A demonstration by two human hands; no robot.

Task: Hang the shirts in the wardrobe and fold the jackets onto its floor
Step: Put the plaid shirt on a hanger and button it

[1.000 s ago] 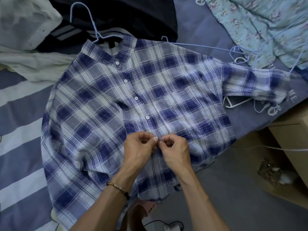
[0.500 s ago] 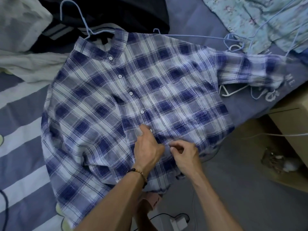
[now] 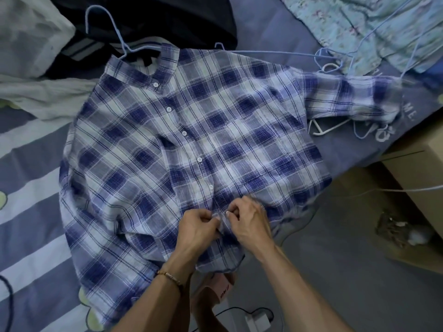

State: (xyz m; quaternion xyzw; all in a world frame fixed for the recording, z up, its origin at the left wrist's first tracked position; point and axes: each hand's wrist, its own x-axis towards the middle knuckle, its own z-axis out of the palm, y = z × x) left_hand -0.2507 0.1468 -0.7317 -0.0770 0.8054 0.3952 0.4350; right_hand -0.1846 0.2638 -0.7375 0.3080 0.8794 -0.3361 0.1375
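A blue and white plaid shirt [image 3: 148,149] lies front up on the bed, its hem hanging over the bed's edge. A light blue wire hanger [image 3: 105,27] sticks out of its collar. Several white buttons down the placket are fastened. My left hand [image 3: 195,232] and my right hand [image 3: 250,221] meet at the placket just below the lowest fastened button. Each pinches one edge of the fabric there. A black jacket [image 3: 167,17] lies behind the collar.
A striped blue and white bedsheet [image 3: 31,188] covers the bed. More wire hangers [image 3: 335,61] and a floral garment [image 3: 374,27] lie at the back right, pale clothes [image 3: 36,92] at the left. A cardboard box [image 3: 422,164] stands on the floor at the right, a charger [image 3: 257,319] below.
My left hand left the button it had touched and came down to join my right hand lower on the placket. Both now pinch the fabric again.
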